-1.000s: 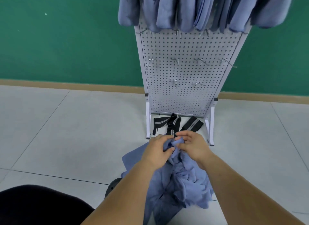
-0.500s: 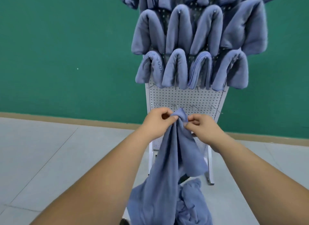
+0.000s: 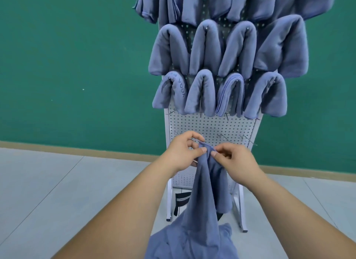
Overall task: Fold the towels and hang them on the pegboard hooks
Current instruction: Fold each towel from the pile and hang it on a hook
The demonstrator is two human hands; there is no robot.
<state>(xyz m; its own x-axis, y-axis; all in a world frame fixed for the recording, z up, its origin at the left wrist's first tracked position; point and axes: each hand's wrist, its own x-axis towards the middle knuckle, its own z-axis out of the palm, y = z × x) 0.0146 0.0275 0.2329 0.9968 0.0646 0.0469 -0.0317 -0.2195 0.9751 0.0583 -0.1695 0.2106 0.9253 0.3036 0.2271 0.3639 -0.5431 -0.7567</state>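
A flat green wall (image 3: 77, 66) rises behind a pale tiled floor (image 3: 57, 191), and at the far middle stands a white perforated metal pegboard (image 3: 212, 126). Its upper rows are filled with folded blue-grey towels (image 3: 204, 46) draped over pegs. Lower down a row of bare metal hooks (image 3: 248, 140) juts out, some of them free just right of the hands. A black strap with grey stripes (image 3: 181, 201) lies at the board's foot. In front of the board the left hand (image 3: 183, 150) and the right hand (image 3: 235, 160) meet almost fingertip to fingertip. Each grip is closed in a thumb-and-finger pinch on the top edge of a loose blue-grey cloth towel (image 3: 204, 181), which hangs in a narrow twisted drape and runs down into a crumpled heap at the near edge. Whether that heap is one towel or several I cannot tell. The step in hand looks like finding the corners before folding, so nothing is ready for a hook. Next the hands would likely need to draw apart along the edge to spread the cloth, fold it into a strip, then lift it to a free hook.
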